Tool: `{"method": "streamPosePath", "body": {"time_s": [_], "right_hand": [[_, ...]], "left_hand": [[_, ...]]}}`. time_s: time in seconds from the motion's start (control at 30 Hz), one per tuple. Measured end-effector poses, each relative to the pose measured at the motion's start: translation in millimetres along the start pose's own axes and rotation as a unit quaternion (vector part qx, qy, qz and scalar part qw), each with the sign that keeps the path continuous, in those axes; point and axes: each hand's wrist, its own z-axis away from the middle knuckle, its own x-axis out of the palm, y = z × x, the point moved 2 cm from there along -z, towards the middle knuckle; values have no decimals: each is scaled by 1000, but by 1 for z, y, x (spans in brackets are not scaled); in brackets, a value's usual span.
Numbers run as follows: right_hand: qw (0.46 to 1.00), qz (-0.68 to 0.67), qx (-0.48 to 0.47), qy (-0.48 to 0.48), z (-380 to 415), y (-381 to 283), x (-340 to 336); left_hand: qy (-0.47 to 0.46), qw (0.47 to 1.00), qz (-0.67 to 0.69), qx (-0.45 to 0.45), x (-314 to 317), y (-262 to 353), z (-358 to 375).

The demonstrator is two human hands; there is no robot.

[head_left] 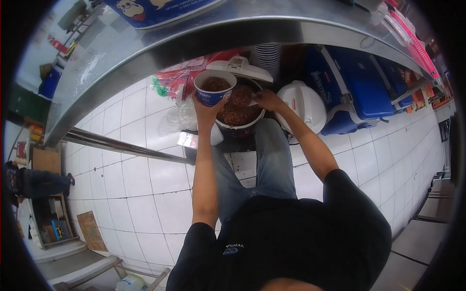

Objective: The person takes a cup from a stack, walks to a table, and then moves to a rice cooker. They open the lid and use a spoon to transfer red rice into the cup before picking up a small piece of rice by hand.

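Observation:
My left hand (209, 110) holds a blue and white paper cup (209, 97) with reddish-brown food inside, over the left rim of a round pot. My right hand (268, 100) is closed at the pot's right side, gripping the end of a utensil that reaches into the food. The pot (262, 114) has its lid (252, 72) tilted open behind it and is filled with reddish-brown rice-like food (238, 115). The utensil's far end is partly hidden in the food.
A steel table (218, 31) overhangs the pot. Stacked cups (266, 56) stand behind it, a white rice cooker (302, 107) and blue coolers (357, 80) to the right, plastic bags (177, 116) to the left. A person (43, 183) stands at far left.

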Motion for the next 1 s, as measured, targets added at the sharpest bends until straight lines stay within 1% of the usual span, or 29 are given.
{"method": "streamPosePath", "body": {"time_s": [0.03,0.13,0.27,0.33,0.47,0.53,0.63,0.73,0.77,0.8,0.87,0.93,1.0], "right_hand": [[998,-44,52,-8,16,-21,-14],[994,-64,86,-21,30,-34,-27],[993,-71,72,-64,41,-52,-51],[992,-73,68,-77,54,-73,-69],[993,-35,46,-104,69,-109,-103],[992,-26,47,-116,70,-128,-117],[993,30,13,-111,61,-160,-137],[995,7,-75,-57,68,-223,-153],[985,45,-164,-4,56,-225,-148],[963,83,-250,50,37,-218,-140],[921,193,-311,133,16,-209,-111],[886,335,-257,191,14,-210,-77],[891,376,-226,116,19,-215,-55]], "left_hand": [[-2,1000,-2,-6,0,2,0],[1,1000,-14,-17,1,6,3],[-9,1000,4,-10,0,-2,-1],[-3,1000,1,-17,0,4,0],[6,1000,1,-24,1,13,1],[6,1000,-11,-26,0,4,1],[-7,1000,-4,-27,0,-5,-2],[-22,1000,0,-15,0,-11,-3],[-26,1000,-1,-9,0,-14,-4],[-26,1000,4,-13,0,-15,-6],[-26,999,14,-24,1,-16,-5],[-12,998,31,-49,0,-6,0],[-5,997,36,-67,0,3,8]]}}
